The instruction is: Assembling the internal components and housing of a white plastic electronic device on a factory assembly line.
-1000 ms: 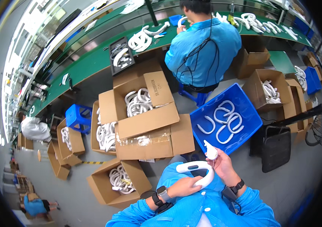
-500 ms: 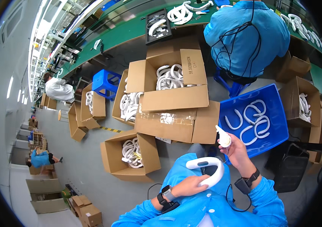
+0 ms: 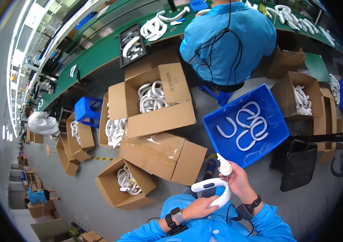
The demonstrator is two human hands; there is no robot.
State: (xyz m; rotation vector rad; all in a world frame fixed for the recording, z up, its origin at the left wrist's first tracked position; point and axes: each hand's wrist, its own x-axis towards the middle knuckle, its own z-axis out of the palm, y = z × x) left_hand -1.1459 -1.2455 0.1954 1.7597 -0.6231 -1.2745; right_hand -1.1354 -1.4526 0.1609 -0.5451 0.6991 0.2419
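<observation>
My left hand (image 3: 199, 209) is closed round one end of a white U-shaped neckband (image 3: 224, 196), held low in front of my body. A dark oval patch (image 3: 209, 185) marks the neckband's other arm. Just above and to the right, my right hand (image 3: 238, 182) pinches a small white part (image 3: 225, 168) with a rounded cup-like end and a narrow tip pointing up. The fingers partly cover this part, and its exact kind does not show. It is close to the neckband; whether they touch I cannot tell.
Ahead, a blue bin (image 3: 246, 125) holds several white neckbands. Cardboard boxes (image 3: 151, 125) with more white bands stand ahead and left. A co-worker in blue (image 3: 228, 40) sits at the green bench (image 3: 99, 60). A black chair (image 3: 298, 165) is at right, a blue stool (image 3: 86, 111) farther left.
The view has swung, shifting the surroundings leftward in the picture. My right hand with the small white part has come nearer the neckband. Both hands keep their holds.
</observation>
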